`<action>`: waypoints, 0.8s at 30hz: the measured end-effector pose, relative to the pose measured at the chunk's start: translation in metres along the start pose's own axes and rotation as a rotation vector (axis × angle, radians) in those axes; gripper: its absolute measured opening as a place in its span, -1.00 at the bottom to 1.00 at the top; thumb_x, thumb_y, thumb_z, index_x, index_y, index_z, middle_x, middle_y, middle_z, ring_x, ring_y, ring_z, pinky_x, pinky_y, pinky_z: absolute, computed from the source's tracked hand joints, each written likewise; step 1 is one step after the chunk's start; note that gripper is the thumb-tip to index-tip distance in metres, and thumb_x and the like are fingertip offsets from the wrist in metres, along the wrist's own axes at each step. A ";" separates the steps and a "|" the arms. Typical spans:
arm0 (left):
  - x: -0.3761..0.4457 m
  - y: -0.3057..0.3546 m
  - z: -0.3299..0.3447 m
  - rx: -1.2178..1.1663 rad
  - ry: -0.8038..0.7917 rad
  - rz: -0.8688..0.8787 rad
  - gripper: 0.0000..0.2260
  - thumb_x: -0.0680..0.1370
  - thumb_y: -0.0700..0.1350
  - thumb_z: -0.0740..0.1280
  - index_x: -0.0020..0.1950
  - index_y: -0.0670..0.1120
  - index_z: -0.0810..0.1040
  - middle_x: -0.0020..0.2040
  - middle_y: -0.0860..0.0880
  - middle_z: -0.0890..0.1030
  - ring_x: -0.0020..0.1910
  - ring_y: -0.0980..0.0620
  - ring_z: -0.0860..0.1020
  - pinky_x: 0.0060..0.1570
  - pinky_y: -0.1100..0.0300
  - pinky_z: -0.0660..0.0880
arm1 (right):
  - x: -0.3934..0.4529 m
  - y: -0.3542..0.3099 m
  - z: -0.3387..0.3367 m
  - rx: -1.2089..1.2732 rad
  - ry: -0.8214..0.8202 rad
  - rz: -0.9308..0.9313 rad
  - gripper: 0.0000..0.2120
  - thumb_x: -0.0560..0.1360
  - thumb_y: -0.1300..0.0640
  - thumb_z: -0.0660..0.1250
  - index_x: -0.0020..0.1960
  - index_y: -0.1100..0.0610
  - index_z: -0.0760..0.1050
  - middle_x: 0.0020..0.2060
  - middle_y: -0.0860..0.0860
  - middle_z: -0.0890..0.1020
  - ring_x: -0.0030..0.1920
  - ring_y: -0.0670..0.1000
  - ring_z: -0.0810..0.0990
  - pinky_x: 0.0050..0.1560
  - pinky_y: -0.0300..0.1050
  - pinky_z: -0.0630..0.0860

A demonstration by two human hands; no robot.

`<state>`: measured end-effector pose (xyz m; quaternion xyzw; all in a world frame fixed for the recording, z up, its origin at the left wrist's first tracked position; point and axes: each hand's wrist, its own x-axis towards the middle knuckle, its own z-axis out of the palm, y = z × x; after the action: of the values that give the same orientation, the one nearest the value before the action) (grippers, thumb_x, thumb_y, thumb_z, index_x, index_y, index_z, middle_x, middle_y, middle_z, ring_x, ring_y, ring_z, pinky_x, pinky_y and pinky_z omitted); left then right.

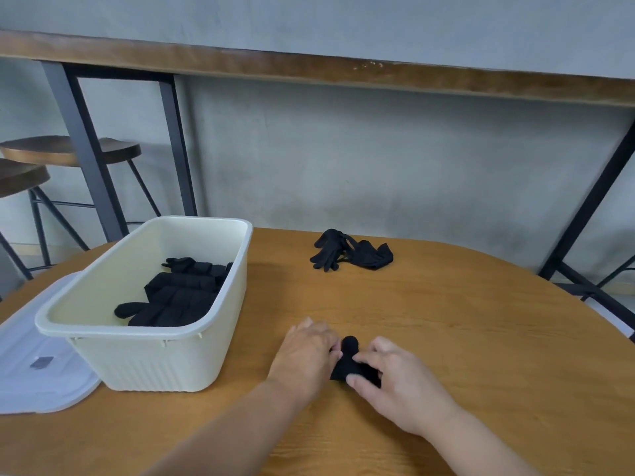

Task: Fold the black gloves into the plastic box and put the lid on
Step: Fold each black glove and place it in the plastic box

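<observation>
Our left hand [305,352] and right hand [391,376] pinch one folded black glove [348,359] between their fingertips, right of the one cream plastic box [144,355]. Folded gloves [178,297] lie inside it; one loose pile [350,250] lies beyond; one lid [34,372] sits left.

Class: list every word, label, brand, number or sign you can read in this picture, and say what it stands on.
No text can be read.
Lid: a small dark sticker, too small and blurred to read.
Plastic box, gloves in the box, loose gloves and table: no markings visible.
</observation>
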<state>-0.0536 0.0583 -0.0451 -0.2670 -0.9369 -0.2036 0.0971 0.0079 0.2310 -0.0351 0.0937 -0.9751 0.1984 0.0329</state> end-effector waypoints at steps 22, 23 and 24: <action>0.026 0.021 -0.134 0.165 -0.337 -0.040 -0.80 0.58 -0.03 0.27 0.11 -0.12 0.53 0.00 -0.13 0.56 0.01 -0.13 0.51 0.01 0.02 0.51 | 0.049 -0.064 -0.098 0.309 -0.178 0.161 -0.86 0.54 0.14 0.35 -0.17 0.01 0.63 -0.36 0.05 0.67 -0.55 -0.10 0.41 -0.49 -0.26 0.30; 0.026 0.017 -0.158 0.098 -0.312 -0.052 -0.81 0.57 -0.05 0.29 0.13 -0.10 0.52 -0.02 -0.10 0.56 -0.03 -0.10 0.52 -0.07 0.07 0.50 | 0.054 -0.078 -0.108 0.358 -0.174 0.127 -0.85 0.55 0.15 0.35 -0.17 0.03 0.63 -0.36 0.08 0.67 -0.55 -0.05 0.42 -0.49 -0.23 0.31; 0.025 0.011 -0.182 0.040 -0.287 -0.060 -0.80 0.56 -0.06 0.31 0.16 -0.07 0.51 -0.03 -0.05 0.56 -0.05 -0.06 0.52 -0.12 0.12 0.47 | 0.061 -0.092 -0.117 0.408 -0.167 0.093 -0.84 0.55 0.15 0.34 -0.17 0.03 0.63 -0.38 0.09 0.67 -0.54 -0.01 0.42 -0.48 -0.21 0.32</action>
<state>-0.0549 -0.0005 0.1293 -0.2631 -0.9527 -0.1472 -0.0384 -0.0305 0.1837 0.1136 0.0692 -0.9174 0.3843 -0.0768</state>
